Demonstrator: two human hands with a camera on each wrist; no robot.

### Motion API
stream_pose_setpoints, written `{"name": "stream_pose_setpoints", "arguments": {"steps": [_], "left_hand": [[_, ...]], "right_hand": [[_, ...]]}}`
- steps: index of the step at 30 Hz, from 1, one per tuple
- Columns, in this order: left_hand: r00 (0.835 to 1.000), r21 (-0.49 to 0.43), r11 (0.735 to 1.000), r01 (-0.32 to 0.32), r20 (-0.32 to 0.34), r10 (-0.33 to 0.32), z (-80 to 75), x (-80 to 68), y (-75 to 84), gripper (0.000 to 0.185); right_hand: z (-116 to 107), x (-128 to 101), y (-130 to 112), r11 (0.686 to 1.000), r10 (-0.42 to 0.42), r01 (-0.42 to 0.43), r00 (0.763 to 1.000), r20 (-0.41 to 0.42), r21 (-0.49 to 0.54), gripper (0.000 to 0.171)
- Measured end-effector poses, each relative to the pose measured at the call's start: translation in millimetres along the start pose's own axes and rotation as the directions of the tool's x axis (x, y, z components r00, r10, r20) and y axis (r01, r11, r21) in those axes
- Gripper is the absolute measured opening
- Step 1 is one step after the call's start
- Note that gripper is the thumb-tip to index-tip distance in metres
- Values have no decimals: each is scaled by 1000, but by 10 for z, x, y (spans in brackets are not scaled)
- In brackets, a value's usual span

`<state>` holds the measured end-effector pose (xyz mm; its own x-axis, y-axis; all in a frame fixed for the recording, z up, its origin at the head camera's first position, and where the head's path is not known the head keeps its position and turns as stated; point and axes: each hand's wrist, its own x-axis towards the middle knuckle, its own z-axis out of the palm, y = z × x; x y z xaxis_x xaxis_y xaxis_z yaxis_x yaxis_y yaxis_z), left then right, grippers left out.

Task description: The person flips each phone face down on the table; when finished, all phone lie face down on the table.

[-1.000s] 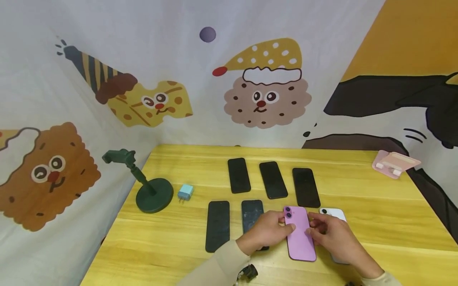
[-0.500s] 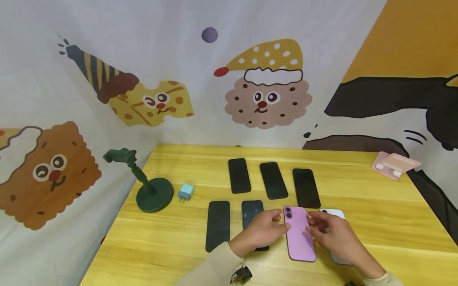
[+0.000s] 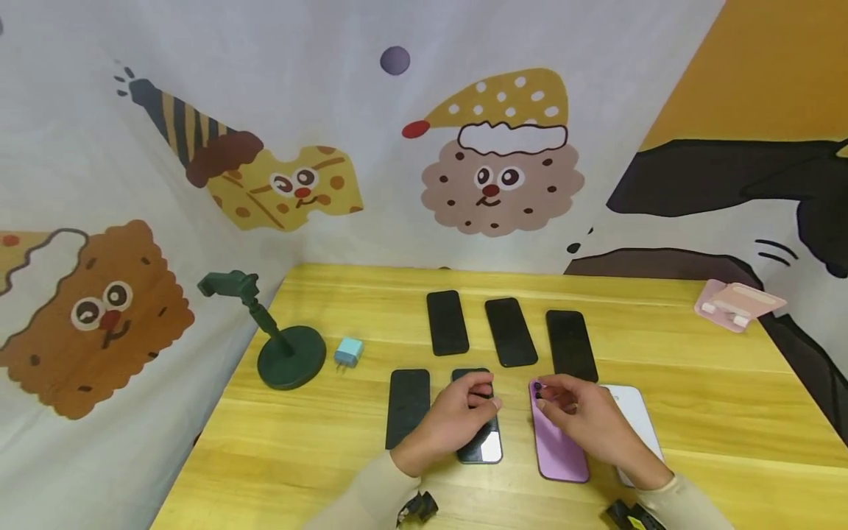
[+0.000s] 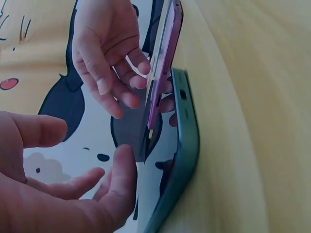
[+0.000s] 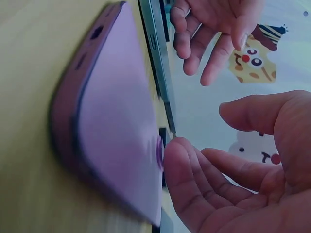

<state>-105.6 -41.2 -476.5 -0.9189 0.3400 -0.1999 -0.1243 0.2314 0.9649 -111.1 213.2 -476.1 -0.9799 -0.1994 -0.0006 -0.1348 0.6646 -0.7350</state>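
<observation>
A purple phone (image 3: 562, 453) lies back-up on the yellow table (image 3: 715, 397), with a white phone (image 3: 637, 419) to its right. My right hand (image 3: 550, 395) hovers over its camera end, fingers loosely bent, and a fingertip touches the phone's back in the right wrist view (image 5: 176, 154). My left hand (image 3: 488, 398) hangs relaxed over a dark green-edged phone (image 3: 482, 445) just left of the purple one and grips nothing. The left wrist view shows that phone's edge (image 4: 183, 160) beside the purple phone (image 4: 167, 63).
A black phone (image 3: 407, 403) lies left of the dark one. Three black phones (image 3: 509, 331) form a row farther back. A green stand (image 3: 285, 353) and a blue charger (image 3: 347, 352) sit at the left, a pink holder (image 3: 738, 303) at the far right.
Both hands have let go of the purple phone's sides. My left hand moved left over the dark phone. My right hand shifted to the purple phone's camera end.
</observation>
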Motion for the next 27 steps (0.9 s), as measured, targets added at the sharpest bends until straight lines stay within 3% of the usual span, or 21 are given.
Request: {"name": "stream_pose_setpoints", "arguments": {"steps": [9, 18, 23, 27], "left_hand": [[998, 97, 994, 51, -51, -46, -220, -122, -46, 53], [994, 181, 978, 102, -66, -92, -312, -199, -9, 62], [991, 166, 977, 133, -49, -127, -352, -218, -6, 68], [991, 80, 988, 134, -32, -131, -381, -220, -27, 68]], "right_hand": [[196, 126, -133, 993, -9, -2, 996, 90, 117, 42], [393, 161, -206, 982, -2, -34, 982, 190, 187, 48], [449, 154, -242, 979, 9, -54, 975, 223, 196, 48], [476, 137, -248, 977, 8, -54, 976, 218, 206, 47]]}}
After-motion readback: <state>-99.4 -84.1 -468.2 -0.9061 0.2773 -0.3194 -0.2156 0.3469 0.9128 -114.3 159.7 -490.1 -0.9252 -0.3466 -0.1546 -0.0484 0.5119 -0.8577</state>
